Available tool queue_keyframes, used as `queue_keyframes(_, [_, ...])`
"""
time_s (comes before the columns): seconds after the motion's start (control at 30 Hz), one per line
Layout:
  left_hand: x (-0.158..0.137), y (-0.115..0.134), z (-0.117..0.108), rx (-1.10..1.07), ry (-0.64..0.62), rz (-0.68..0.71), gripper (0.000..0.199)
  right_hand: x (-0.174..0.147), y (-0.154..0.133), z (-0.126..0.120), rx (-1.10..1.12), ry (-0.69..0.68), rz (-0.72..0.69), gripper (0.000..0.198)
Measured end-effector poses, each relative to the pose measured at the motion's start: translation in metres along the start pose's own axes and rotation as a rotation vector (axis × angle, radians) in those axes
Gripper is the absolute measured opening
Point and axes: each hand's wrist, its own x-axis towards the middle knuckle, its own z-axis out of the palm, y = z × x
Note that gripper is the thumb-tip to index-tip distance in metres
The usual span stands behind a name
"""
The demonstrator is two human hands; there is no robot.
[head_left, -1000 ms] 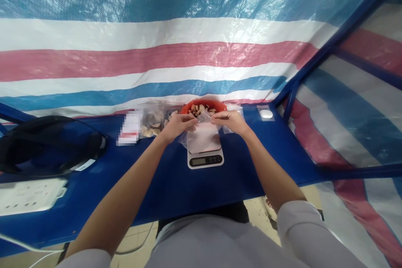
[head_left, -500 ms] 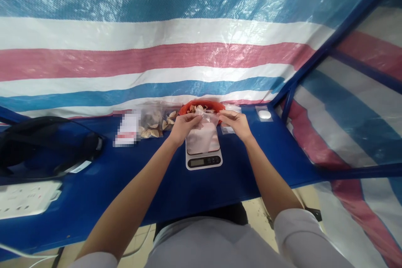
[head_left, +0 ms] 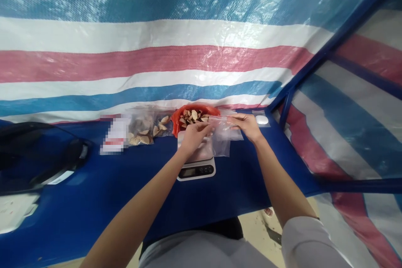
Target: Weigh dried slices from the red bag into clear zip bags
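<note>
A clear zip-lock bag (head_left: pixel 222 140) hangs between my two hands, with no contents showing inside. My left hand (head_left: pixel 196 136) pinches its upper left corner, over the plate of a white kitchen scale (head_left: pixel 196 171). At the upper right corner, my right hand (head_left: pixel 243 124) has its fingers closed on the plastic. Just behind my left hand sits a red plastic bag (head_left: pixel 177 123), open at the top and full of dried slices (head_left: pixel 194 115) with dark edges. The scale's small display shows no reading I can make out.
Left of the red bag lie two clear bags of slices (head_left: pixel 143 138) and a blurred-out white packet (head_left: pixel 114 136). More clear bags (head_left: pixel 237 135) lie behind my right hand, near a white round item (head_left: pixel 261 119). Black headgear (head_left: pixel 40 155) and a white power strip (head_left: pixel 15 211) occupy the left.
Both hands have shifted right with the zip-lock bag, from above the scale to its right side. More of the slices in the red bag now show. The view has turned slightly.
</note>
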Motion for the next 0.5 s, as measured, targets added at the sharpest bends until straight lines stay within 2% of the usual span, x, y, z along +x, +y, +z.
queue_keyframes(0.1, [0.004, -0.003, 0.011, 0.2, 0.046, 0.181, 0.026, 0.013, 0.0, -0.023, 0.009, 0.007, 0.034, 0.05])
queue_keyframes(0.3, [0.012, -0.01, 0.041, 0.664, 0.081, 0.72, 0.021, 0.044, 0.003, -0.056, -0.01, 0.003, 0.065, 0.047])
queue_keyframes(0.4, [0.015, -0.01, 0.055, 0.875, 0.018, 0.844, 0.021, 0.058, 0.007, -0.062, -0.038, -0.009, 0.079, 0.045])
queue_keyframes(0.5, [0.017, -0.011, 0.068, 1.052, -0.112, 0.869, 0.022, 0.069, 0.013, -0.063, -0.065, -0.028, 0.083, 0.042])
